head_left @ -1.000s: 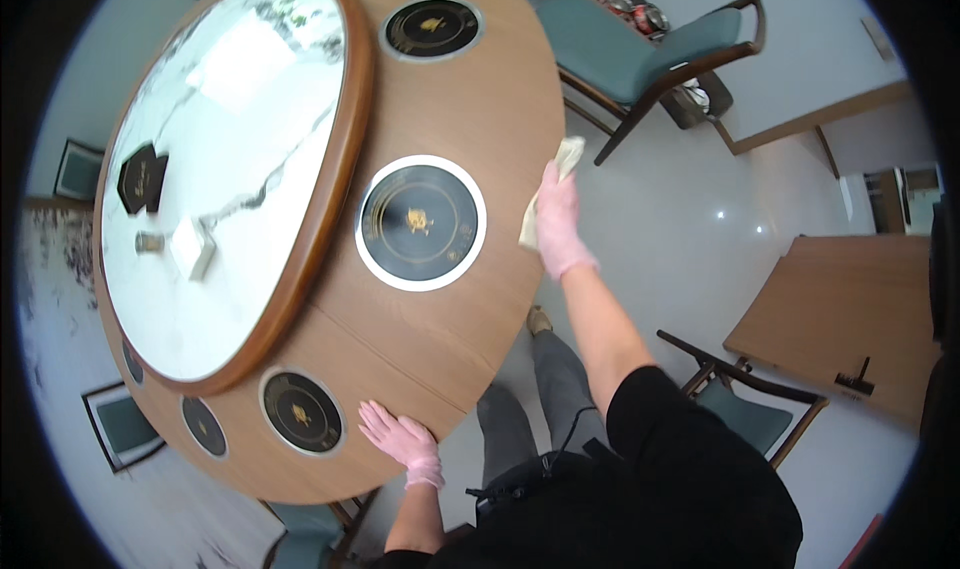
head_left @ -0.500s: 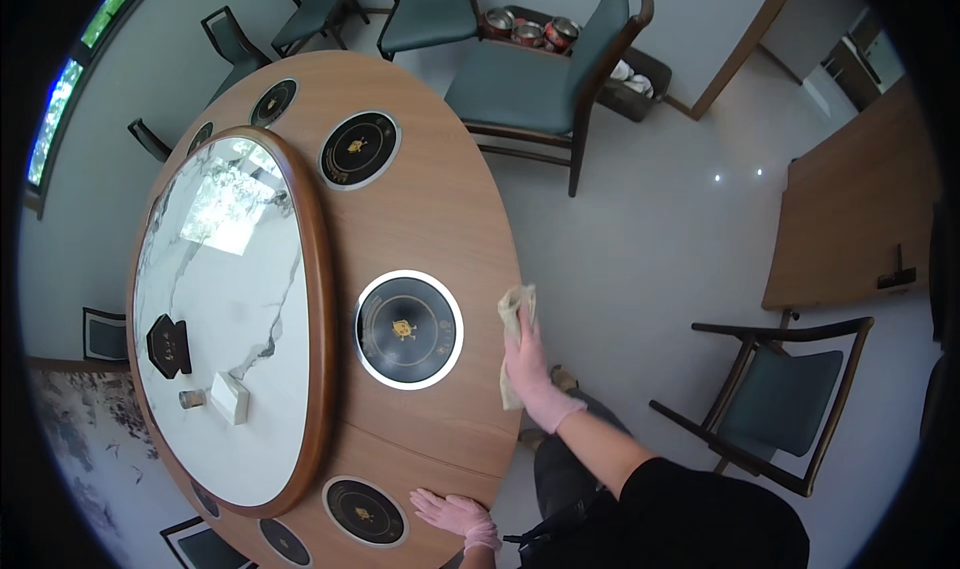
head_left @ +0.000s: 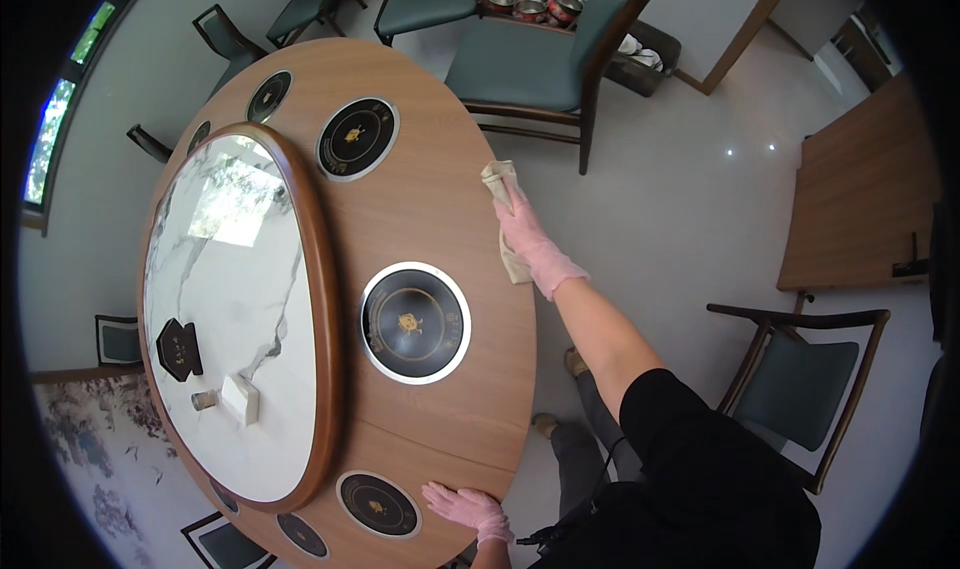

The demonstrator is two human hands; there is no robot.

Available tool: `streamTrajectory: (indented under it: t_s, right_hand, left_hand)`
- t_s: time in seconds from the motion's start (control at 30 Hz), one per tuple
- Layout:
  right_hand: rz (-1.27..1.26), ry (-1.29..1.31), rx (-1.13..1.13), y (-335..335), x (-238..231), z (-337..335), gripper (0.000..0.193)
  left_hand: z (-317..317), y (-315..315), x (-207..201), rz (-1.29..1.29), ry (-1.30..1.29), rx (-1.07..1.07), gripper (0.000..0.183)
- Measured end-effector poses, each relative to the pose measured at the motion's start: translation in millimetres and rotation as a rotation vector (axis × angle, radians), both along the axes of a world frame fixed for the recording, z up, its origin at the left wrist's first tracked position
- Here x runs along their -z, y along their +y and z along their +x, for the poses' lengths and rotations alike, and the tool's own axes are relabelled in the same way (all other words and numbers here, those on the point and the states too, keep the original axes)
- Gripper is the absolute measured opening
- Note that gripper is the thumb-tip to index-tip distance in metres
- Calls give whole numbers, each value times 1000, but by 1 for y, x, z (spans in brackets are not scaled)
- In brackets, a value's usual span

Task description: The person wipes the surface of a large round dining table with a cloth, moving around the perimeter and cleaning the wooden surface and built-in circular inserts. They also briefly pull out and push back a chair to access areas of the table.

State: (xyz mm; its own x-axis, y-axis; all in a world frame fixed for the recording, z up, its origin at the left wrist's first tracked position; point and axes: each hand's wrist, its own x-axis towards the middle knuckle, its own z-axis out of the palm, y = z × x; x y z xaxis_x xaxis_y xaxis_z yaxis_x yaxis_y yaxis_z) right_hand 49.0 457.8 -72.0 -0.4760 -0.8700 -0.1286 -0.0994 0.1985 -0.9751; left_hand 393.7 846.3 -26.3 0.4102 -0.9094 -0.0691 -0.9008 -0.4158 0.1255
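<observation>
My right hand (head_left: 524, 231), in a pink glove, presses a folded beige cloth (head_left: 497, 181) against the right edge of the round wooden table (head_left: 430, 209). Part of the cloth hangs along the rim below the fingers. In a matching glove, my left hand (head_left: 463, 507) lies flat on the wood near the bottom, fingers stretched out and holding nothing. Just left of its fingertips is a dark round induction hob (head_left: 378, 504) set in the tabletop. Another dark hob with a silver ring (head_left: 415, 323) lies between the cloth and the turntable.
A white marble-patterned turntable (head_left: 240, 299) with a wooden rim carries a black hexagonal sign (head_left: 178, 349), a white box (head_left: 240, 401) and a small jar (head_left: 203, 400). Green chairs stand around, one (head_left: 520, 64) beyond the cloth and another (head_left: 810, 389) behind me. Bins with pots (head_left: 530, 9) line the wall.
My right hand has slid the cloth forward along the table's edge, away from me, with the arm reaching further. My left hand stays flat on the table.
</observation>
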Motion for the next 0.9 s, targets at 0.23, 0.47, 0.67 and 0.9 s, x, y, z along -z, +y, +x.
streamTrajectory:
  t_s: [0.23, 0.47, 0.67, 0.9]
  right_hand:
    - [24, 108, 3, 89, -1, 33, 58]
    - [26, 83, 5, 198, -14, 96, 60]
    - [-17, 178, -83, 221, -7, 102, 62]
    - [-117, 6, -77, 77, 2, 18, 61]
  left_hand:
    - [0, -1, 3, -13, -19, 28, 68]
    - [1, 1, 5, -4, -43, 38, 68]
    - [2, 1, 4, 29, -68, 29, 66]
    - [1, 1, 2, 12, -48, 45, 66]
